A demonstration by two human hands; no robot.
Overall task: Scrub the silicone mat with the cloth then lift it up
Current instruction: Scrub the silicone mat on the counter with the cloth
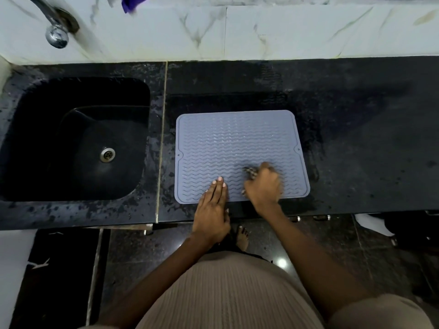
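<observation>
Ribbed beige fabric over my belly (228,293) fills the bottom of the view, with both bare forearms reaching forward from it. My left hand (212,210) lies flat and unclenched, fingertips pressing the near edge of the grey silicone mat (237,143). My right hand (263,184), blurred, is clenched around a dark cloth (250,171) on the mat's near right part. That mat lies flat on the wet black counter (368,138), right of the black sink (78,138), whose tap (55,22) sticks out from the marbled wall.
</observation>
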